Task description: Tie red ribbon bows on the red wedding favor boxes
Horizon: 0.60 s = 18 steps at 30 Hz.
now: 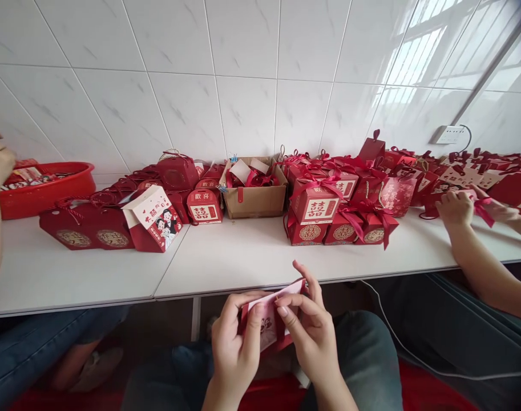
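Left hand (233, 334) grips red gift box (269, 328), right hand (315, 331) pinches its top edge; box between both, in front of desk (230, 260), edge running left-right.

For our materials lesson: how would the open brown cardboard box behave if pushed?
The brown cardboard box would probably slide rather than roll, given its flat sides. It may be light for its size, as pale card-like pieces show inside. Its low, wide shape makes tipping unlikely.
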Available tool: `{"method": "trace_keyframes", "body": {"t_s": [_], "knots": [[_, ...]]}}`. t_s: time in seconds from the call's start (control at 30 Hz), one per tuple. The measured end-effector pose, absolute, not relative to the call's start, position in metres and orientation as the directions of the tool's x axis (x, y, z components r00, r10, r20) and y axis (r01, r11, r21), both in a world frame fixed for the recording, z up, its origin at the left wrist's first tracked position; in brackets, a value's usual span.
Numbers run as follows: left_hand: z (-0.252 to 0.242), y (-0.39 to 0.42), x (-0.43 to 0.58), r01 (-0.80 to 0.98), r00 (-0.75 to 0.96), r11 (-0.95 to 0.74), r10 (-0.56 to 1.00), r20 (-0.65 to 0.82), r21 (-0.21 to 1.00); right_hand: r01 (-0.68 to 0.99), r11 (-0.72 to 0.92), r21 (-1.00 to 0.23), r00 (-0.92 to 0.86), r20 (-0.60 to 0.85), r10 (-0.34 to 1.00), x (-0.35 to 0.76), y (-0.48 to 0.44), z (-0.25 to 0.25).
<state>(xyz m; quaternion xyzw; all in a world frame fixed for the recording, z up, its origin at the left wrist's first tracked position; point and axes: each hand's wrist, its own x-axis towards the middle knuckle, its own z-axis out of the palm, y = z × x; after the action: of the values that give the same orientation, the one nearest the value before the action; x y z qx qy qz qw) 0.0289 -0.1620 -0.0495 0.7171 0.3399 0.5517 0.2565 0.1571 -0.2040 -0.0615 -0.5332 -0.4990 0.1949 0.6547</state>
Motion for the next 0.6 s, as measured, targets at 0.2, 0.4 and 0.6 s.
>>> {"method": "trace_keyframes", "body": {"t_s": [0.2, 0.4, 0.6], "knots": [[-0.048, -0.166, 0.027, 0.13, 0.188, -0.651, 0.757, 0.626, 0.748, 0.228, 0.38, -0.897, 0.403, 0.442, 0.801, 0.156, -0.209, -0.061], [-0.05, -0.166, 0.021, 0.012, 0.331, -0.677, 0.697, 0.636, 0.736, 0.11, 0.535, -0.837, 0.502, 0.512, 0.697, 0.157, -0.209, -0.064], [-0.06, -0.161, 0.031, 0.022, 0.288, -0.62, 0.756, 0.589, 0.785, 0.109, 0.452, -0.885, 0.485, 0.444, 0.753, 0.164, -0.205, -0.067]]}}
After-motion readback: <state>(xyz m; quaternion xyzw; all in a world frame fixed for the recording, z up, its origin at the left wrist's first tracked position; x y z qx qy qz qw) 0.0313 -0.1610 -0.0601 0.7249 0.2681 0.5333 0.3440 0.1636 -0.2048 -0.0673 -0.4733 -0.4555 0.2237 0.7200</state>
